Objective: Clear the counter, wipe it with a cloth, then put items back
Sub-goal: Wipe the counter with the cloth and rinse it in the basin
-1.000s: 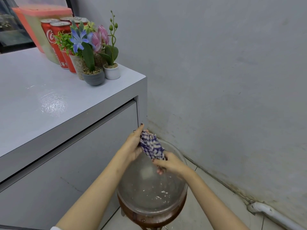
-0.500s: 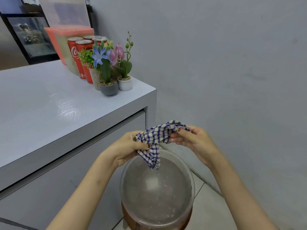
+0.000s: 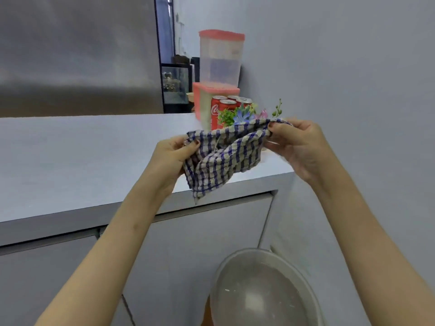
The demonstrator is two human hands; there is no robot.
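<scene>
A blue-and-white checked cloth (image 3: 223,158) hangs stretched between both hands, above the right end of the white counter (image 3: 82,156). My left hand (image 3: 174,154) pinches its left corner, and my right hand (image 3: 299,144) pinches its right corner. Red cola cans (image 3: 217,111), small potted artificial flowers (image 3: 240,115) and two stacked clear containers with pink lids (image 3: 220,62) stand at the counter's far right corner. The cloth hides the flower pots.
A clear basin of water (image 3: 263,295) sits low at the bottom right, on something brown. Grey cabinet fronts (image 3: 200,243) lie under the counter. A pale wall (image 3: 353,67) runs along the right. A dark glass cabinet (image 3: 175,85) stands behind the counter.
Both hands have lifted the cloth out of the basin, up to counter height, and spread it wide. The view has tilted upward, so the basin now lies far below.
</scene>
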